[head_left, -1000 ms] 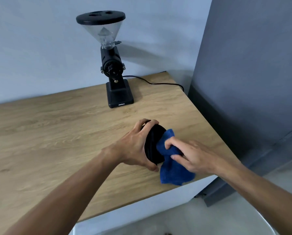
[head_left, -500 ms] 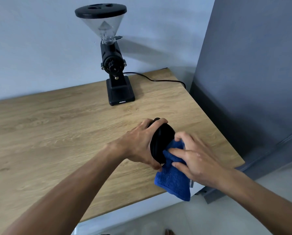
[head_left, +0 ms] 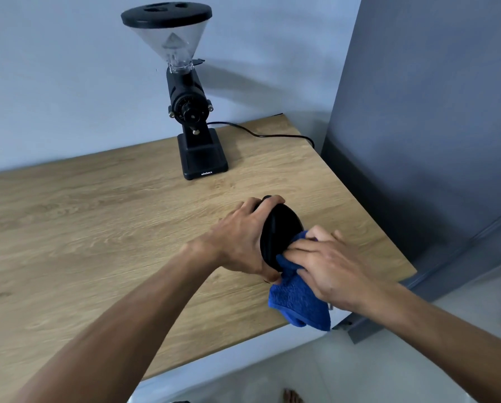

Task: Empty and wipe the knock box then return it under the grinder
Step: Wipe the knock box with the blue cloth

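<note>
black knock box (head_left: 281,231) tipped on its side above the wooden counter (head_left: 98,228), near the right front corner, open mouth turned toward the right. gripped around its outer wall by the left hand (head_left: 243,239), fingers curled over the top edge, thumb tucked under the lower rim. blue cloth (head_left: 298,298) pressed into the mouth of the box by the right hand (head_left: 327,266), fingers closed on the fabric, loose end hanging down past the counter's front edge. whether the box touches the wood: cannot tell, hidden by the hands. black grinder (head_left: 191,112) upright at the back of the counter by the pale wall (head_left: 54,68), clear funnel with black lid on top, well apart from the box, nothing standing on its base. black cord (head_left: 266,135) trailing from the grinder to the right toward the grey panel (head_left: 432,112). bare toes (head_left: 291,397) just visible on the pale floor at the bottom edge.
</note>
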